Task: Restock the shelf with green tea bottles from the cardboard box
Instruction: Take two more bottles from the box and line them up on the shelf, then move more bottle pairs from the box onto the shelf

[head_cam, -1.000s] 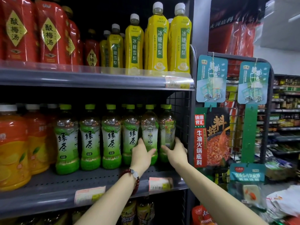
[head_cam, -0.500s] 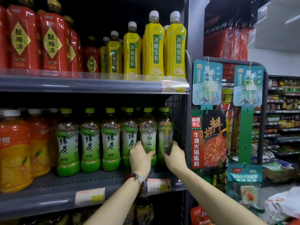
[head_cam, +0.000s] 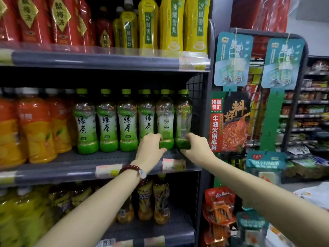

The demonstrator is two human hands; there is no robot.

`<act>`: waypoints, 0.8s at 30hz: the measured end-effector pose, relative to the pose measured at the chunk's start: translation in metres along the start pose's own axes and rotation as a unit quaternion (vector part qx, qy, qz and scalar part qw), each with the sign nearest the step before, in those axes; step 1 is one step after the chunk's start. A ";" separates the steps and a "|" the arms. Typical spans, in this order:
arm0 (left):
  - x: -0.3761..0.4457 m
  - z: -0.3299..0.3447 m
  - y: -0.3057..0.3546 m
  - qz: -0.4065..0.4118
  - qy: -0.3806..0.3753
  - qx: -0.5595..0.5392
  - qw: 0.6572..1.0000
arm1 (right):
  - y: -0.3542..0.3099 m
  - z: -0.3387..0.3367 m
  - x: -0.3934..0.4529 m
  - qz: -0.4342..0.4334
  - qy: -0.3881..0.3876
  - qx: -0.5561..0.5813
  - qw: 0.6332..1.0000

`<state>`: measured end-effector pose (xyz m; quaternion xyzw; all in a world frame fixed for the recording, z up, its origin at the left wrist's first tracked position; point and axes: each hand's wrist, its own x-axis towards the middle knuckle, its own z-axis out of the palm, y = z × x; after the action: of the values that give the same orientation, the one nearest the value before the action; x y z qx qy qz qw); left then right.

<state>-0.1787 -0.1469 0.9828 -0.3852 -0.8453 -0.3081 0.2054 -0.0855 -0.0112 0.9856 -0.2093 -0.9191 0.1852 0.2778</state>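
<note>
Orange drink bottles [head_cam: 35,129] stand at the left of the grey shelf [head_cam: 71,164], then a row of green tea bottles [head_cam: 106,122]. The left hand [head_cam: 151,148] grips the fifth bottle's [head_cam: 165,120] base; the right hand [head_cam: 197,147] grips the sixth bottle [head_cam: 183,118], the row's rightmost.

Orange drink bottles [head_cam: 37,129] left on same tier. Red bottles [head_cam: 33,20] and yellow bottles [head_cam: 171,24] above. Hotpot sauce packets [head_cam: 229,122] hang on wire rack [head_cam: 295,86] right.
</note>
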 end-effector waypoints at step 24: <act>-0.118 0.129 0.095 0.111 -0.211 -0.097 0.966 | 0.155 -0.016 -0.145 0.163 -0.060 -0.104 0.979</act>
<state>-0.0462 -0.0725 0.8548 -0.5507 -0.7876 -0.2757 0.0171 0.0771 0.0520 0.8643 -0.3724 -0.9020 0.1433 0.1646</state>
